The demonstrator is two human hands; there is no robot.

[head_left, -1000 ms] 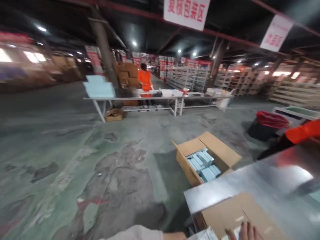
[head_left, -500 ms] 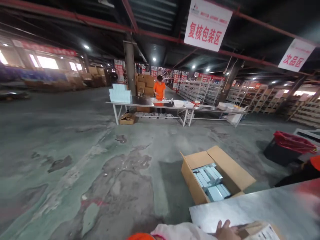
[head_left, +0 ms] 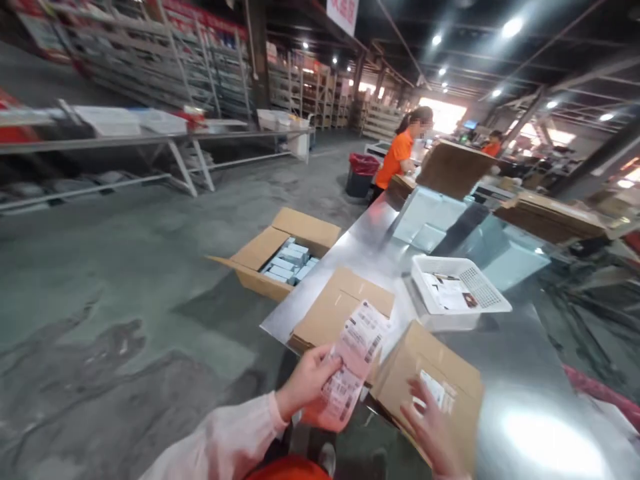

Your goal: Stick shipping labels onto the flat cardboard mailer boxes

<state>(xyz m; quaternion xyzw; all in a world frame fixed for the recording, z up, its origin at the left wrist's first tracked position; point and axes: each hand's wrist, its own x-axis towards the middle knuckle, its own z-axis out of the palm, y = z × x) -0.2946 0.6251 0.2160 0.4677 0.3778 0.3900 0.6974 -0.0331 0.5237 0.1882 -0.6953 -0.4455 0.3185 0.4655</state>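
A strip of printed shipping labels point(head_left: 357, 343) is pinched in my left hand point(head_left: 313, 377), hanging over the table's near edge. My right hand point(head_left: 427, 423), fingers spread, is over a stack of flat cardboard point(head_left: 450, 363) on the metal table; whether it touches the top sheet I cannot tell. A small white label point(head_left: 433, 388) lies on that stack beside my fingertips. To its left is another stack of flat cardboard point(head_left: 340, 300), partly covered by the label strip.
A white plastic basket point(head_left: 487, 300) with papers stands on the metal table point(head_left: 530, 360). An open carton point(head_left: 260, 253) of pale blue boxes sits on the floor beyond the left edge. Farther back are a person in orange point(head_left: 397, 157) and a bin point(head_left: 361, 177).
My view has swung right and down, bringing the tabletop, basket and cardboard into sight. The label strip in my left hand and my outstretched right hand now show.
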